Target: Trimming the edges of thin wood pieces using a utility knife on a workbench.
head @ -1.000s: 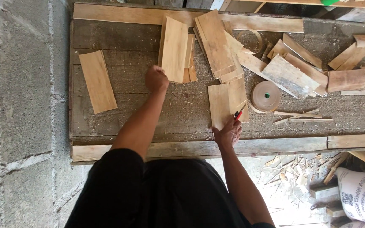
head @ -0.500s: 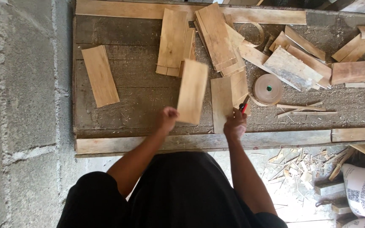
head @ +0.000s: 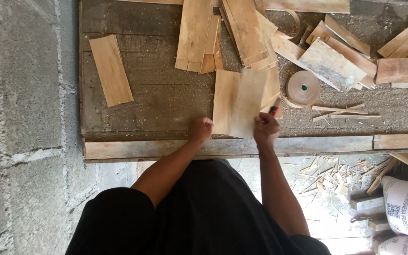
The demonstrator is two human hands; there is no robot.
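Note:
My left hand (head: 200,129) grips the near left corner of a thin pale wood veneer sheet (head: 237,101) held over the workbench. My right hand (head: 266,129) closes on the sheet's near right edge and also holds a small red-handled tool (head: 273,111), probably a cutter. Behind the held sheet lies another veneer piece (head: 272,87), partly hidden. A roll of brown tape (head: 302,88) sits just right of my right hand.
Dark wooden workbench (head: 152,101) with a plank front edge (head: 308,145). A single veneer strip (head: 111,69) lies at left; stacked veneer pieces (head: 197,33) and scraps (head: 336,59) at the back. Concrete block wall (head: 24,118) left; white sacks (head: 407,208) and offcuts on the floor right.
My left hand took a veneer sheet from the back stack and drew it toward the bench's front edge. My right hand now grips it too. The view shifted closer.

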